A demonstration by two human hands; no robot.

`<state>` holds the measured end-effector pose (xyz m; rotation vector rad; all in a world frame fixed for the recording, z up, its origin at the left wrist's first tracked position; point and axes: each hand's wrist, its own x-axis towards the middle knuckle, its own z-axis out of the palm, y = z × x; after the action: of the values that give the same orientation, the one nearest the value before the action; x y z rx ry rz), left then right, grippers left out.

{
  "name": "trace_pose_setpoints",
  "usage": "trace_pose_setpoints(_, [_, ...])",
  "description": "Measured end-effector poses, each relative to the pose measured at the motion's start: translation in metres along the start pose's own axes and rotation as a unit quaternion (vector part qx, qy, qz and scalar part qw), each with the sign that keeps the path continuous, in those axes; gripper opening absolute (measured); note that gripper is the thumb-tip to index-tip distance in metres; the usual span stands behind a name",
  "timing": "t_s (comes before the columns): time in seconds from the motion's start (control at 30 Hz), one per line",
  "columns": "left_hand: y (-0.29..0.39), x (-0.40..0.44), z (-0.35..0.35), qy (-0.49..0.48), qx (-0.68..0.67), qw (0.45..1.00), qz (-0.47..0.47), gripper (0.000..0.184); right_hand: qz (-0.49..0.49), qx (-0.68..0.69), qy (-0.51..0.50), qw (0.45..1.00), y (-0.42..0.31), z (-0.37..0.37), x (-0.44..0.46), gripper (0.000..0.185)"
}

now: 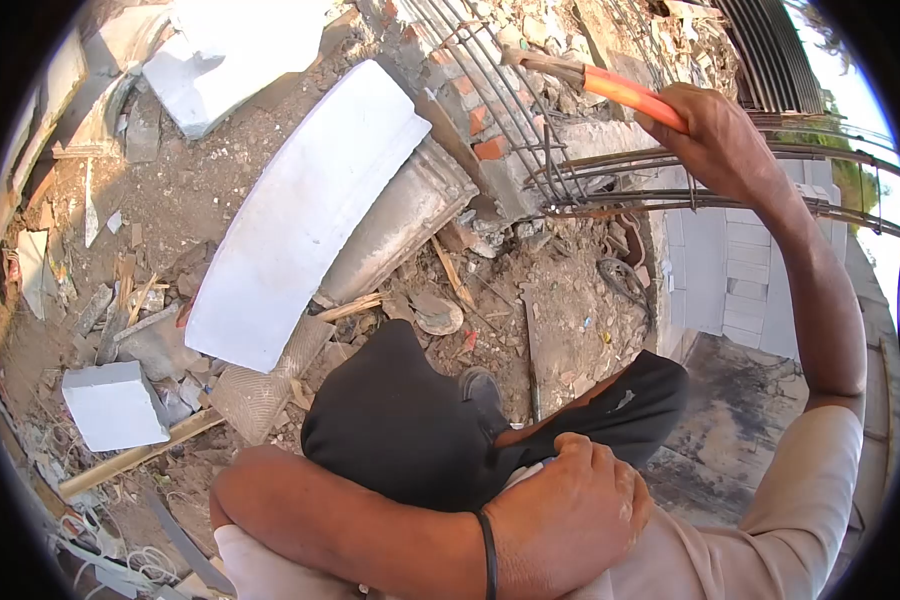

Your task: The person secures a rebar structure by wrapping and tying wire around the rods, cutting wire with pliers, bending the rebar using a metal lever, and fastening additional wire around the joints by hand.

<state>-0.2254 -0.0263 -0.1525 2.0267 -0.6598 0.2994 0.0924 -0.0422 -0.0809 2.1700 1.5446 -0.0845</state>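
Observation:
My right hand is raised at the upper right, its fingers wrapped round the orange handle of a tool. The tool's worn, brownish metal end points left, above steel rebars. My left hand, with a black band at the wrist, is in front of my body near my bent leg in dark trousers. Its fingers are curled and pressed together; what they hold, if anything, is hidden. A small pale edge shows beside its fingers.
A long white block leans on a grey concrete piece in rubble. Another white block lies upper left, a smaller one lower left. More rebars run to the right, above a pale block wall.

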Motion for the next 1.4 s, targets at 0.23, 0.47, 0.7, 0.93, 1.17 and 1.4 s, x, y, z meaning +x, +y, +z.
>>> trace_pose_setpoints(0.23, [0.004, 0.012, 0.004, -0.031, 0.089, 0.996, -0.008, 0.034, 0.165, 0.223, -0.282, 0.918, 0.020, 0.033, -0.146, 0.029])
trace_pose_setpoints(0.47, [0.008, 0.032, 0.014, -0.138, 0.109, 0.972, -0.153, 0.053, 0.229, 0.162, -0.113, 0.953, 0.069, 0.340, -0.325, 0.024])
trace_pose_setpoints(0.7, [0.000, 0.055, 0.030, -0.182, 0.180, 0.893, -0.371, 0.046, 0.338, 0.248, -0.103, 0.902, -0.017, 0.586, -0.419, 0.030])
trace_pose_setpoints(0.93, [-0.020, 0.067, 0.053, -0.177, 0.184, 0.822, -0.509, 0.045, 0.407, 0.161, 0.183, 0.880, -0.089, 0.567, -0.423, 0.032])
trace_pose_setpoints(1.17, [-0.048, 0.084, 0.084, -0.280, 0.224, 0.817, -0.452, 0.045, 0.416, 0.341, 0.121, 0.834, -0.151, 0.538, -0.469, 0.028])
trace_pose_setpoints(1.4, [-0.099, 0.152, 0.173, -0.310, 0.280, 0.865, -0.279, 0.041, 0.374, 0.486, 0.075, 0.786, -0.107, 0.491, -0.510, 0.026])
